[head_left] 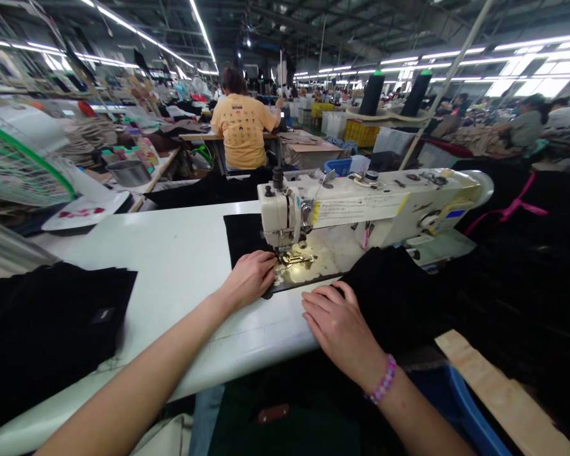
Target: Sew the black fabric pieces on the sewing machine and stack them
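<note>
My left hand point(251, 275) is at the needle end of a white sewing machine point(361, 206), its fingers drawn together beside the presser foot. A black piece of cloth point(242, 237) runs from these fingers back past the left of the machine head; the fingertips hide its near edge. My right hand point(339, 326), with a purple beaded bracelet point(384, 380) at the wrist, rests on the front edge of the white table point(180, 237), fingers stretched out. Beside it, to the right, bunches more black cloth point(389, 291). A small lamp lights the metal needle plate point(308, 263).
Stacked black cloth point(52, 316) with a small label lies on the table's left. A wooden board point(503, 392) and a blue bin point(475, 405) are at lower right. A green-rimmed fan point(28, 158) stands left. Ahead sits a person in a yellow shirt point(244, 130); thread cones point(373, 92) stand behind the machine.
</note>
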### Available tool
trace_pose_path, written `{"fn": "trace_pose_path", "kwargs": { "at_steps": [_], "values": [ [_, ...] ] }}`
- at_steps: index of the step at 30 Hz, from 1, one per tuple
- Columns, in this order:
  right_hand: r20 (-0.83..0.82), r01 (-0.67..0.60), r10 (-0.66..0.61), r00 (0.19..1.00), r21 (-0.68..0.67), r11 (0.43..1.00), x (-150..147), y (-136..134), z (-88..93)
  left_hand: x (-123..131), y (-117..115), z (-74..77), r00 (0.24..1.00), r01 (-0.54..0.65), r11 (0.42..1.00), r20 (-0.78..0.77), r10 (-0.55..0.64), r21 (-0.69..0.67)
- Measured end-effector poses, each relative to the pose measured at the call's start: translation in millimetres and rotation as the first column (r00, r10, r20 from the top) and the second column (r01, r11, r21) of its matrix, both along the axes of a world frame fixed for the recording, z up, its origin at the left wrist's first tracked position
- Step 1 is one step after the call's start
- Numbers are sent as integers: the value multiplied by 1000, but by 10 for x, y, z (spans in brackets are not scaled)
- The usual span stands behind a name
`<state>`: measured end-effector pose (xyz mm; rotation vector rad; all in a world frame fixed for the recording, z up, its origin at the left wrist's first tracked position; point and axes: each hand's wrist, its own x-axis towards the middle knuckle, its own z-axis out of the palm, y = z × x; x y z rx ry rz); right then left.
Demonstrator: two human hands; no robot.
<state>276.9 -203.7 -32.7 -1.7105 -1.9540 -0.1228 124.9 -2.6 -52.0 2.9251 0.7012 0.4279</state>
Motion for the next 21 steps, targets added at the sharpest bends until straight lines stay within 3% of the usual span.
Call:
{"fn": "trace_pose_path", "kwargs": {
  "at_steps": [7,11,13,15,17,19,21],
  "values": [
    [0,87,-88,996,89,992,60,-115,59,-77,-115,-90,992,-123,988,-6,123,-91],
    [83,147,-159,984,133,980,207,-259,23,-238,-194,52,984,-177,970,-4,179,-167],
    [118,151,-170,978,153,977,266,-311,-20,-356,-145,158,956,-287,937,4,294,-197],
    [134,138,-159,978,160,978,276,-334,-59,-466,-26,247,871,-477,854,23,491,-208],
    [140,100,-123,983,161,982,240,-335,-81,-541,116,291,735,-655,722,35,677,-222],
    [164,37,-67,984,177,984,196,-329,-83,-575,225,286,627,-749,608,16,779,-263],
    [221,-59,8,975,228,972,193,-318,-85,-591,281,250,585,-769,550,-12,811,-327]
  ]
}}
